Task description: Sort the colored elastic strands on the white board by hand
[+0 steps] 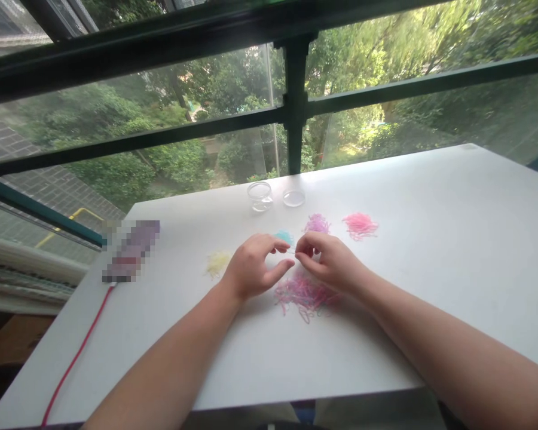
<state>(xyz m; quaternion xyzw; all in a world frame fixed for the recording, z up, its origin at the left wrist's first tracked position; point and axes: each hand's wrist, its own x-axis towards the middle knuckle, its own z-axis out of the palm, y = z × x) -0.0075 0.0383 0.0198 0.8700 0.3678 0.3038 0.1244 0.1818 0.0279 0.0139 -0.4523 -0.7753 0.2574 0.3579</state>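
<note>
My right hand (pixel 320 255) is pinched, with a small pale rubber band (pixel 291 251) showing at its fingertips. Facing it, my left hand (pixel 257 263) has its thumb and fingers apart, the fingertips close to that band. Under and in front of my hands lies a mixed pile of pink and purple rubber bands (pixel 305 295). A small blue pile (pixel 284 237) sits just behind my left fingers, partly covered. Behind my right hand is a purple pile (pixel 317 223), and farther right a pink pile (pixel 360 225). Left of my left hand lies a yellow pile (pixel 217 263).
A clear round container (pixel 259 196) and a clear round lid (pixel 294 198) stand near the table's back edge. On the left lies a blurred-out device (pixel 132 251) with a red cable (pixel 80 346). The white table (pixel 452 239) meets a green-framed window (pixel 296 89).
</note>
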